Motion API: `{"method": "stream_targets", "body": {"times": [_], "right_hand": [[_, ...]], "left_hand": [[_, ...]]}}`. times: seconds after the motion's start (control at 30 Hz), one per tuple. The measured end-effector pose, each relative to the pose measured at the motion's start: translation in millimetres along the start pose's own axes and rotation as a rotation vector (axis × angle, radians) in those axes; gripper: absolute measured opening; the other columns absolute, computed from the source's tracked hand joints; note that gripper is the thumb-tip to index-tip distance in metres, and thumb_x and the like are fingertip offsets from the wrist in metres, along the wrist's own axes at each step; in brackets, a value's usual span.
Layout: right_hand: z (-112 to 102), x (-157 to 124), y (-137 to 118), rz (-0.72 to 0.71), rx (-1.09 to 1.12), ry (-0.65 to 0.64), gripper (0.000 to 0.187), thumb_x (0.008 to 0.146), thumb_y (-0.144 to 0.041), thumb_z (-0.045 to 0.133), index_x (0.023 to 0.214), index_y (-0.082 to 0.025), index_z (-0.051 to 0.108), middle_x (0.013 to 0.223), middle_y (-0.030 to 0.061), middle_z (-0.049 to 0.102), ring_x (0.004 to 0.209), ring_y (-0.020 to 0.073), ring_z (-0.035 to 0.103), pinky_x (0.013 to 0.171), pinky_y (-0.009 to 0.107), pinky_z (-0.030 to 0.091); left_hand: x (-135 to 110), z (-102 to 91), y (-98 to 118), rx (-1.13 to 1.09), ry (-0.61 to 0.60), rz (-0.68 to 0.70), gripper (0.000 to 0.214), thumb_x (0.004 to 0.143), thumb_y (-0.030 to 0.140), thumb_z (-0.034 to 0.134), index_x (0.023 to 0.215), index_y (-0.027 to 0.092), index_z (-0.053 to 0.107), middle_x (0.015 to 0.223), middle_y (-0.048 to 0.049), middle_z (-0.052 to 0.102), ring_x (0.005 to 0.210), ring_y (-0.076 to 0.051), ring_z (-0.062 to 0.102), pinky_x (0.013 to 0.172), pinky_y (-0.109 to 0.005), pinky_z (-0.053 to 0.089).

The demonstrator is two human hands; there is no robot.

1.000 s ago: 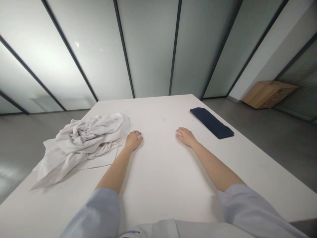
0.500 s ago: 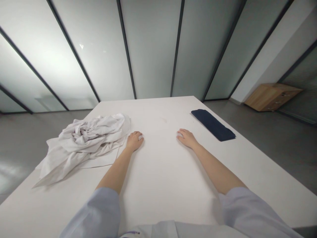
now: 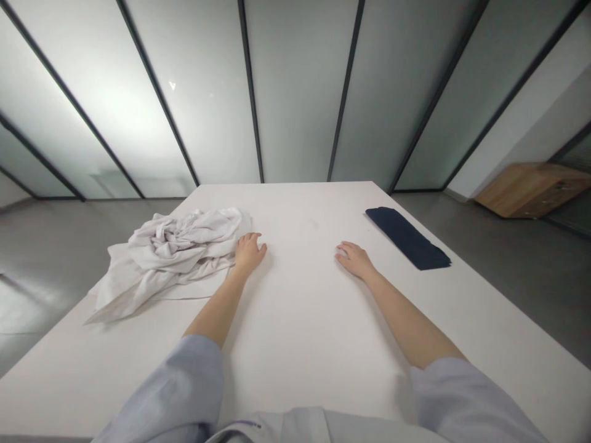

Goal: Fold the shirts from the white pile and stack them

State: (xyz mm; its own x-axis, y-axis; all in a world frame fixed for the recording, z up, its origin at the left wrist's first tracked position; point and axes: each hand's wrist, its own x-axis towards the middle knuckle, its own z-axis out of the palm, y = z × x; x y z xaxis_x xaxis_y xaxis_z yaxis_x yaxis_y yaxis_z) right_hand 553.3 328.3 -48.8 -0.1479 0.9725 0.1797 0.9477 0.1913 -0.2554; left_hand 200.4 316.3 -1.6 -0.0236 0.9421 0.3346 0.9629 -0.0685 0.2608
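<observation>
A crumpled heap of white cloth [image 3: 180, 252] lies on the left part of the white table [image 3: 305, 326]. My left hand [image 3: 248, 251] is at the heap's right edge, its fingers apart and nothing in them; whether it touches the cloth I cannot tell. My right hand [image 3: 354, 258] rests on the tabletop right of the middle, fingers loosely curved and apart, holding nothing. Farther right, a folded dark navy cloth [image 3: 407, 239] lies flat near the table's right edge, apart from my right hand.
Frosted glass panels [image 3: 300, 92] with dark frames stand behind the table. A wooden cabinet [image 3: 521, 191] is on the grey floor [image 3: 498, 258] at the far right. The table's long edges slope away on both sides.
My left hand has shifted forward, closer against the white cloth, and appears raised a little. My right hand stays about where it was. The whole view has turned slightly left.
</observation>
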Motion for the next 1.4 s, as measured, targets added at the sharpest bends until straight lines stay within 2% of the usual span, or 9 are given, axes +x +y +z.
{"method": "stream_targets", "body": {"times": [0.2, 0.3, 0.43, 0.57, 0.73, 0.93, 1.03, 1.2, 1.4], "right_hand": [[3.8, 2.1, 2.6, -0.012, 0.005, 0.006, 0.039, 0.088, -0.035, 0.05, 0.121, -0.019, 0.063, 0.138, 0.0115, 0.053, 0.128, 0.0266, 0.047, 0.105, 0.042, 0.036], [5.8, 2.6, 3.1, -0.009, 0.015, 0.028, 0.039, 0.087, -0.034, 0.052, 0.121, -0.02, 0.063, 0.137, 0.0116, 0.054, 0.128, 0.0274, 0.047, 0.105, 0.043, 0.036], [6.7, 2.1, 3.1, -0.008, 0.016, 0.047, 0.038, 0.086, -0.033, 0.052, 0.12, -0.021, 0.064, 0.136, 0.0117, 0.055, 0.127, 0.0278, 0.048, 0.105, 0.044, 0.037], [5.3, 1.3, 2.5, -0.008, 0.004, 0.043, 0.038, 0.086, -0.035, 0.051, 0.119, -0.02, 0.064, 0.136, 0.0113, 0.055, 0.126, 0.0278, 0.049, 0.104, 0.043, 0.038], [5.3, 1.2, 0.7, 0.0, -0.011, 0.045, 0.038, 0.086, -0.034, 0.05, 0.118, -0.02, 0.064, 0.134, 0.0114, 0.056, 0.123, 0.0281, 0.051, 0.102, 0.043, 0.038], [8.5, 1.7, 0.7, 0.016, -0.001, 0.065, 0.036, 0.085, -0.034, 0.05, 0.115, -0.021, 0.065, 0.133, 0.0105, 0.057, 0.121, 0.0293, 0.052, 0.1, 0.044, 0.04], [9.3, 2.8, 2.9, 0.024, 0.094, 0.072, 0.04, 0.083, -0.034, 0.052, 0.12, -0.022, 0.061, 0.132, 0.0111, 0.057, 0.122, 0.0293, 0.051, 0.101, 0.044, 0.039], [3.7, 3.0, 12.8, 0.15, 0.446, 0.316, 0.052, 0.086, -0.036, 0.043, 0.135, -0.018, 0.044, 0.13, 0.0157, 0.054, 0.119, 0.0268, 0.051, 0.094, 0.04, 0.044], [-11.8, -1.6, 17.8, 0.302, 0.369, 0.714, 0.051, 0.085, -0.032, 0.036, 0.132, -0.011, 0.041, 0.123, 0.0193, 0.052, 0.116, 0.0299, 0.048, 0.1, 0.046, 0.036]], "left_hand": [[15.6, -62.8, -44.6, 0.199, 0.154, -0.106, 0.059, 0.078, 0.03, 0.057, 0.135, 0.019, 0.046, 0.147, -0.0156, 0.038, 0.139, -0.035, 0.026, 0.113, -0.054, 0.019], [20.8, -90.8, -85.6, 0.317, 0.045, -0.228, 0.074, 0.07, 0.038, 0.065, 0.137, 0.017, 0.043, 0.152, -0.0206, 0.028, 0.142, -0.044, 0.013, 0.107, -0.067, 0.018], [21.1, -110.3, -132.2, 0.331, -0.176, -0.288, 0.054, 0.075, 0.04, 0.058, 0.126, 0.02, 0.054, 0.14, -0.0203, 0.047, 0.13, -0.045, 0.038, 0.095, -0.066, 0.035], [22.5, -122.2, -153.3, 0.253, -0.048, -0.348, 0.034, 0.086, 0.03, 0.044, 0.113, 0.017, 0.059, 0.122, -0.0178, 0.061, 0.116, -0.034, 0.055, 0.091, -0.047, 0.045], [42.0, -156.7, -147.3, 0.129, 0.256, -0.591, 0.03, 0.092, 0.028, 0.036, 0.106, 0.011, 0.057, 0.112, -0.0128, 0.066, 0.109, -0.027, 0.059, 0.089, -0.038, 0.045], [92.1, -193.4, -79.2, -0.033, 0.524, -0.274, 0.025, 0.091, 0.024, 0.04, 0.102, 0.011, 0.058, 0.105, -0.0086, 0.067, 0.108, -0.024, 0.058, 0.091, -0.036, 0.043], [114.7, -177.0, -27.4, -0.15, 0.449, 0.024, 0.037, 0.092, 0.033, 0.041, 0.117, 0.009, 0.054, 0.116, -0.0097, 0.063, 0.117, -0.024, 0.053, 0.098, -0.036, 0.04], [102.4, -96.6, 52.4, -0.127, -0.134, 0.52, 0.074, 0.078, 0.053, 0.059, 0.139, 0.016, 0.041, 0.147, -0.0104, 0.042, 0.134, -0.027, 0.038, 0.11, -0.036, 0.029], [29.4, 2.2, 85.5, -0.027, -0.291, 0.343, 0.049, 0.087, 0.046, 0.05, 0.127, 0.018, 0.055, 0.13, -0.0121, 0.058, 0.12, -0.028, 0.052, 0.102, -0.04, 0.04]]}}
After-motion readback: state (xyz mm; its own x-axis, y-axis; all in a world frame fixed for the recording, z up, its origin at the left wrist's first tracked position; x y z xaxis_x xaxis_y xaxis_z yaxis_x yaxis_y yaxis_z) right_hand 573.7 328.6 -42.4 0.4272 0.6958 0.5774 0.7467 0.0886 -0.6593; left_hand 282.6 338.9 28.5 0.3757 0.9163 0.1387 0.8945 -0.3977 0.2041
